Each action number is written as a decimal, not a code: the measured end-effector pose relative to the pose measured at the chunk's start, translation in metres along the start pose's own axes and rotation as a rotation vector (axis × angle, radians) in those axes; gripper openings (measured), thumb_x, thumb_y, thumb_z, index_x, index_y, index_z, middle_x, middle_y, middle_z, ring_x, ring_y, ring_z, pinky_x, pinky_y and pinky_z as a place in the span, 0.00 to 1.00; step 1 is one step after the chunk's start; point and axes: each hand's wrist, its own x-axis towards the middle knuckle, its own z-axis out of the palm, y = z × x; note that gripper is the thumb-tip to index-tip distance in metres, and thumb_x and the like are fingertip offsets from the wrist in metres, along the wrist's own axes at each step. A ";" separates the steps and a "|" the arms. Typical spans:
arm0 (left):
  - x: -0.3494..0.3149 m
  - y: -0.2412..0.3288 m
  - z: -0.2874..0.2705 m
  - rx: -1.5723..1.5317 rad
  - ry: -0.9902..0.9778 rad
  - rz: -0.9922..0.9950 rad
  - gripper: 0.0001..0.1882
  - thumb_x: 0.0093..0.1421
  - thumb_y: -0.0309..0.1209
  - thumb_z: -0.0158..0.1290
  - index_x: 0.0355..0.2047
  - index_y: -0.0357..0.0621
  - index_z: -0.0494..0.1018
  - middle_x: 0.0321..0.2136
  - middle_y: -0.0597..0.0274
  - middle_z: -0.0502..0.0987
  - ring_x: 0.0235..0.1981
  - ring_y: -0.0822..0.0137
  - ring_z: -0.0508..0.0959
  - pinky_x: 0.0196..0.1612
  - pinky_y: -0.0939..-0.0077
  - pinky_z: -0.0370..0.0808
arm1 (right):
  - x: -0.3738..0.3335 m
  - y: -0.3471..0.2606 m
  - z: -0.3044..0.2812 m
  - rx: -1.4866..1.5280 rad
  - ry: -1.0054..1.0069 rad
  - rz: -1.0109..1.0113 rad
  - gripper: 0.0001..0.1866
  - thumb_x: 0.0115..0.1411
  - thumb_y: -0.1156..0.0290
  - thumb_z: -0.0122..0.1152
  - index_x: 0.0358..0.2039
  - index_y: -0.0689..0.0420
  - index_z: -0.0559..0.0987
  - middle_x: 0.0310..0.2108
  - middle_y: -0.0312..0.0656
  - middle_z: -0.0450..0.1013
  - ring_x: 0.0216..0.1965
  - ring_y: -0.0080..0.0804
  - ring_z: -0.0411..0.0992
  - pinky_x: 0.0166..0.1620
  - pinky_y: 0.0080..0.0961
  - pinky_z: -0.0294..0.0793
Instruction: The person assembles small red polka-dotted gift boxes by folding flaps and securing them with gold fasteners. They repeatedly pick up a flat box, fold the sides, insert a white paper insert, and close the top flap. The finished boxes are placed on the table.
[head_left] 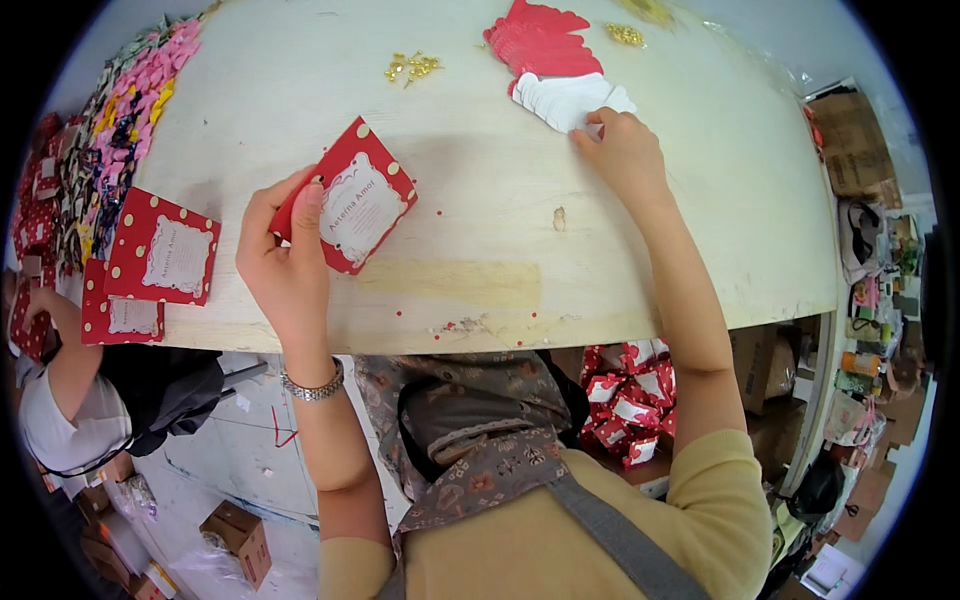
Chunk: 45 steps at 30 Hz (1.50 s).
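My left hand (pixel 285 240) is closed around a red gift box (pixel 358 200) with pale dots and a white printed label, tilted above the table; the thumb lies over its near-left edge. At the far side of the table, my right hand (pixel 622 150) has its thumb and forefinger at the edge of a fanned stack of white paper tags (pixel 550 100), pinching there. Red paper tags (pixel 540 42) lie fanned just beyond the white ones. Small gold fasteners (pixel 410 68) lie in a loose heap between my hands, farther back.
Two more red dotted boxes (pixel 180 253) lie overlapping at the table's left edge. Many coloured bows (pixel 135 100) fill the far left. A second gold heap (pixel 625 35) is at the back. Below the table, a carton holds red packages (pixel 630 405). A co-worker (pixel 75 400) sits at left.
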 end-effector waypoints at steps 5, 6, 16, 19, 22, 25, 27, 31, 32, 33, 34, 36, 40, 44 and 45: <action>-0.001 -0.004 -0.002 -0.036 0.009 0.028 0.08 0.59 0.27 0.57 0.38 0.37 0.77 0.31 0.67 0.78 0.28 0.82 0.71 0.28 0.91 0.65 | 0.009 0.020 -0.017 -0.172 0.221 0.101 0.11 0.53 0.65 0.60 0.28 0.59 0.82 0.27 0.54 0.76 0.29 0.49 0.76 0.36 0.35 0.77; -0.001 -0.002 -0.001 -0.022 0.018 0.028 0.08 0.59 0.27 0.57 0.38 0.37 0.77 0.31 0.67 0.78 0.28 0.82 0.71 0.28 0.91 0.65 | 0.003 0.016 -0.028 0.006 0.355 0.066 0.10 0.54 0.67 0.59 0.30 0.59 0.82 0.27 0.52 0.77 0.28 0.44 0.77 0.35 0.32 0.76; 0.004 -0.010 -0.013 -0.172 -0.148 -0.012 0.08 0.57 0.25 0.57 0.36 0.35 0.76 0.27 0.63 0.75 0.28 0.73 0.72 0.34 0.83 0.69 | -0.049 -0.167 -0.010 1.198 -0.457 -0.154 0.09 0.58 0.71 0.60 0.32 0.65 0.77 0.25 0.43 0.78 0.25 0.21 0.75 0.28 0.20 0.73; 0.007 -0.014 -0.017 -0.200 -0.208 -0.010 0.06 0.57 0.23 0.57 0.35 0.35 0.75 0.26 0.64 0.74 0.28 0.73 0.71 0.33 0.82 0.68 | -0.051 -0.170 -0.016 1.095 -0.452 -0.157 0.10 0.56 0.70 0.61 0.31 0.65 0.77 0.23 0.44 0.77 0.22 0.27 0.75 0.26 0.23 0.73; 0.007 -0.012 -0.018 -0.226 -0.190 -0.015 0.06 0.55 0.21 0.57 0.33 0.35 0.74 0.26 0.63 0.74 0.28 0.72 0.72 0.33 0.81 0.68 | -0.052 -0.167 -0.004 1.083 -0.395 -0.233 0.09 0.54 0.70 0.62 0.30 0.64 0.76 0.21 0.44 0.76 0.21 0.32 0.75 0.26 0.25 0.72; 0.003 -0.010 -0.010 -0.043 -0.105 0.125 0.07 0.53 0.20 0.58 0.32 0.36 0.73 0.26 0.62 0.73 0.26 0.70 0.71 0.32 0.81 0.68 | -0.054 -0.163 -0.005 0.981 -0.340 -0.380 0.09 0.53 0.70 0.62 0.27 0.64 0.76 0.20 0.45 0.76 0.20 0.36 0.74 0.26 0.27 0.72; 0.000 -0.012 -0.010 -0.022 -0.065 0.177 0.08 0.51 0.20 0.60 0.31 0.37 0.73 0.24 0.61 0.73 0.24 0.68 0.71 0.29 0.79 0.68 | -0.038 -0.156 -0.013 0.924 -0.412 -0.341 0.09 0.54 0.68 0.61 0.27 0.62 0.78 0.21 0.45 0.76 0.20 0.39 0.74 0.28 0.29 0.73; 0.001 -0.015 -0.008 0.025 -0.008 0.234 0.07 0.50 0.20 0.60 0.28 0.37 0.72 0.23 0.61 0.73 0.23 0.67 0.71 0.26 0.78 0.66 | 0.045 -0.121 0.018 0.639 -0.082 -0.250 0.08 0.56 0.68 0.58 0.32 0.59 0.80 0.27 0.45 0.77 0.27 0.41 0.76 0.31 0.31 0.74; 0.002 -0.018 -0.007 0.047 -0.003 0.273 0.07 0.51 0.20 0.60 0.28 0.37 0.72 0.23 0.61 0.73 0.23 0.67 0.71 0.26 0.78 0.66 | 0.065 -0.105 0.039 0.530 0.042 -0.324 0.08 0.56 0.70 0.57 0.32 0.58 0.81 0.29 0.44 0.76 0.30 0.40 0.75 0.32 0.32 0.74; 0.004 -0.022 -0.004 0.057 0.004 0.316 0.07 0.51 0.20 0.60 0.28 0.38 0.72 0.23 0.61 0.74 0.23 0.67 0.71 0.25 0.78 0.66 | 0.083 -0.090 0.055 0.407 0.173 -0.393 0.08 0.57 0.71 0.55 0.33 0.57 0.81 0.31 0.43 0.75 0.33 0.40 0.75 0.34 0.33 0.74; 0.000 -0.019 -0.006 0.057 -0.021 0.229 0.06 0.50 0.20 0.60 0.28 0.37 0.73 0.24 0.60 0.76 0.24 0.66 0.72 0.26 0.77 0.67 | 0.096 -0.081 0.064 0.318 0.225 -0.421 0.08 0.56 0.72 0.55 0.34 0.57 0.81 0.32 0.43 0.75 0.34 0.40 0.75 0.35 0.33 0.74; 0.001 -0.021 -0.004 0.000 -0.001 0.243 0.06 0.50 0.20 0.60 0.28 0.37 0.74 0.25 0.59 0.77 0.25 0.66 0.73 0.26 0.77 0.68 | 0.110 -0.073 0.072 0.139 0.310 -0.481 0.09 0.56 0.74 0.54 0.35 0.56 0.81 0.34 0.43 0.73 0.36 0.40 0.74 0.36 0.34 0.75; 0.005 -0.024 -0.004 -0.090 -0.008 0.260 0.06 0.50 0.19 0.60 0.28 0.37 0.74 0.28 0.57 0.78 0.26 0.66 0.74 0.27 0.78 0.69 | 0.128 -0.062 0.071 -0.098 0.170 -0.549 0.09 0.55 0.74 0.55 0.34 0.55 0.82 0.34 0.42 0.74 0.35 0.40 0.74 0.38 0.35 0.75; 0.005 -0.027 -0.002 -0.133 -0.006 0.236 0.06 0.49 0.18 0.61 0.27 0.38 0.74 0.28 0.59 0.78 0.25 0.68 0.72 0.27 0.79 0.67 | 0.104 -0.076 0.049 0.178 0.189 -0.613 0.06 0.54 0.71 0.59 0.30 0.54 0.83 0.31 0.39 0.75 0.30 0.37 0.74 0.32 0.34 0.74; 0.004 -0.028 -0.002 -0.118 0.008 0.254 0.06 0.49 0.18 0.61 0.27 0.38 0.75 0.28 0.59 0.78 0.25 0.68 0.72 0.26 0.79 0.67 | 0.087 -0.087 0.029 0.298 0.191 -0.604 0.05 0.53 0.71 0.60 0.29 0.54 0.82 0.30 0.38 0.75 0.28 0.36 0.74 0.30 0.33 0.74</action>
